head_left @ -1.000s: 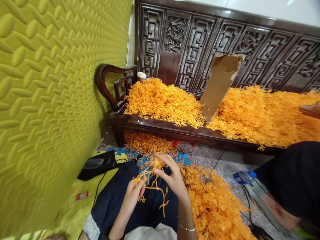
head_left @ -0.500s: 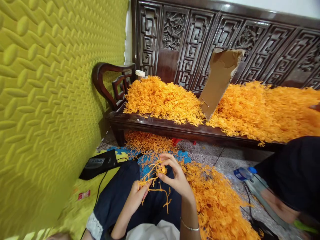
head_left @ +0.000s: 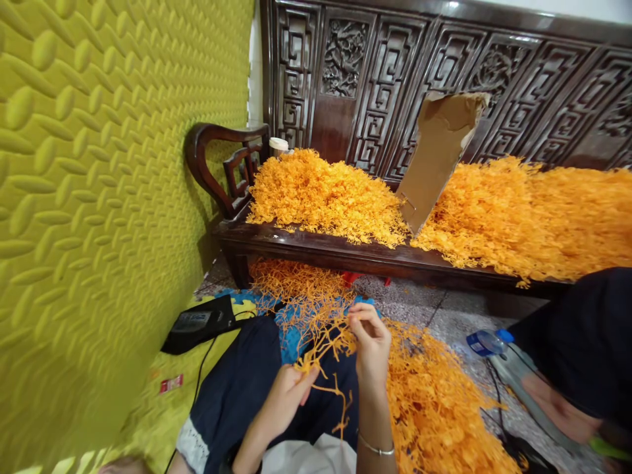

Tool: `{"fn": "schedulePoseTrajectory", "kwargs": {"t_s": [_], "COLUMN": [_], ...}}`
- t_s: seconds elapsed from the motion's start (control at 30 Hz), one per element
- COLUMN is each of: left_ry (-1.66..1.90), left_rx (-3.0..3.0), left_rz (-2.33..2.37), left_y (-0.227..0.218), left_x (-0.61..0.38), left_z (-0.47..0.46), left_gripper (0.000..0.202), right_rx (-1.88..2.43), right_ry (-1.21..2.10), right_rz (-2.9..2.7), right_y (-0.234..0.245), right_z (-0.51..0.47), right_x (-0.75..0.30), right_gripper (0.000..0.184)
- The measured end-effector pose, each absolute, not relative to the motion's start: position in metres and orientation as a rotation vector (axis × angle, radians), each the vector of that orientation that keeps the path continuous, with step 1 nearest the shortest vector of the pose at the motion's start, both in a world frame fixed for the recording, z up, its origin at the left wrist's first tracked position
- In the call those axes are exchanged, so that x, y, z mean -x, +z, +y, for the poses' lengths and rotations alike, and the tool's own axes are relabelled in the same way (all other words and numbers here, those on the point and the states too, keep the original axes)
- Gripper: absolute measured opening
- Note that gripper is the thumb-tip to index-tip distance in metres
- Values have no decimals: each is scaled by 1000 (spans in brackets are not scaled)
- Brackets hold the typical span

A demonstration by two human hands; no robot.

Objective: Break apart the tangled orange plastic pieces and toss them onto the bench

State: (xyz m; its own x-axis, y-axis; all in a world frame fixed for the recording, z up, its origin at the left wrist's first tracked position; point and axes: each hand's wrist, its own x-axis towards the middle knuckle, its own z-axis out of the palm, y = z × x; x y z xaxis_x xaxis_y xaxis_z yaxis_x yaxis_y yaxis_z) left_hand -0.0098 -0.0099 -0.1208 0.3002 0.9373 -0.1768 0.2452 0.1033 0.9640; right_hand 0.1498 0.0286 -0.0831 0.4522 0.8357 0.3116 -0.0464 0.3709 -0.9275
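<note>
Above the lap, the left hand [head_left: 289, 397] is closed in a pinch on branching orange strands [head_left: 309, 361], and the right hand [head_left: 371, 345], thumb against fingers, appears to grip their upper end. Pulling too hard could snap the thin stems; their drooping tip could snag the orange heap [head_left: 437, 401] beside the lap.

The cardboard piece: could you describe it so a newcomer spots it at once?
Find the dark carved wooden bench across the back. On its seat, between the left heap and the right heap of orange strands, rises the cardboard piece, slanting rightward in the picture, with a ragged top edge. It is flat and plain brown, while the heaps are fluffy and bright orange.
</note>
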Motion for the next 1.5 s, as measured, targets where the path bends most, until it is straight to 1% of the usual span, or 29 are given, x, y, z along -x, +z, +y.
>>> {"fn": "schedulePoseTrajectory", "kwargs": {"t_s": [0.17,0.23,0.33,0.4,0.47,0.53,0.57,0.6,0.63,0.67,0.7,0.73,0.77,0.8,0.83,0.87,0.97,1.07,1.17,1.27,1.37,1.5], "left_ry": [636,601,637,711,731,749,764,781,801,822,848,877,904,927,947,964,989,1002,1021,1016,1089,1251], "left_rx": [-1455,-1361,-1211,-1183,-1178,-1162,-1149,-1137,-1127,-1124,-1122,-1120,-1119,-1120,-1122,-1126,-1139,-1134,-1133,-1126,-1074,-1007], "left_rz": [1047,1031,1089,1164,1212,1254,1269,1276,1277,1268,1259,1253,1249,1248,1248,1247,1247,1259,1277,1275,1243,1212], "left_y": [-114,-118,-133,-146,-156,-160,-159,-156,-153,-148,-143,-137,-132,-126,-121,-117,-108,-105,-107,-111,-115,-118], "left_x": [-16,-18,-5,9,22,31,34,36,36,36,36,35,34,33,33,33,33,34,34,31,28,25], "left_z": [-27,-30,-32,-31,-28,-23,-19,-16,-13,-10,-7,-4,-1,1,3,5,7,8,11,13,13,10], "left_gripper": [61,61,64,66,67,66,65,64,63,62,61,61,60,60,60,59,59,58,58,59,58,57], "right_rx": [1051,1052,984,898,813,713,658,623,635,698,835,983,1063,1119,1150,1166,1215,1220,1181,1146,1106,1065], "right_ry": [629,523,235,15,-277,-590,-727,-815,-823,-762,-595,-340,-175,-35,59,105,196,394,599,777,1018,1306], "right_rz": [-786,-701,-530,-467,-436,-392,-359,-349,-404,-520,-731,-1017,-1190,-1324,-1410,-1445,-1435,-1312,-1306,-1449,-1553,-1358], "right_y": [-79,-77,-63,-42,-14,13,25,33,38,40,38,32,24,13,1,-13,-50,-69,-69,-61,-59,-70], "right_z": [28,27,20,10,2,6,15,28,46,66,87,107,126,143,156,165,175,165,135,94,59,35], "right_x": [-167,-187,-228,-250,-259,-259,-257,-255,-253,-252,-252,-251,-250,-249,-248,-247,-242,-234,-214,-187,-163,-147], "right_gripper": [17,19,21,22,17,10,10,12,12,12,14,28,45,57,65,68,59,46,34,27,26,29]}}
